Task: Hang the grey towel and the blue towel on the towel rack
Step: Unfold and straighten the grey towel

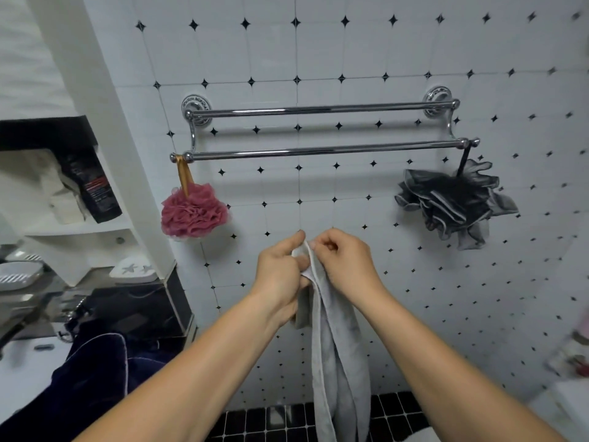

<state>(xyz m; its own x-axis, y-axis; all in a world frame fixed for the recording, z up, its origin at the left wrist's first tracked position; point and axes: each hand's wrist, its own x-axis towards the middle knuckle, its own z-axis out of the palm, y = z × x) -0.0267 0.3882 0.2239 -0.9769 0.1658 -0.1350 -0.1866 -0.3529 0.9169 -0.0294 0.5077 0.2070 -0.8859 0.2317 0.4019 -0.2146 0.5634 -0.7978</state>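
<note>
The grey towel [338,355] hangs bunched and long in front of the tiled wall. Its top edge is pinched by both hands. My left hand [280,275] grips the towel's upper left part; my right hand [344,263] pinches its top corner beside it. Both hands are below the chrome double-bar towel rack [318,151], whose two bars are bare. The dark blue towel [92,371] lies crumpled at the lower left on a white surface.
A pink bath pouf [192,212] hangs from the rack's left end and a grey-black pouf [455,202] from its right end. White shelves [79,224] at left hold a black tube and a soap dish. Black floor tiles show below.
</note>
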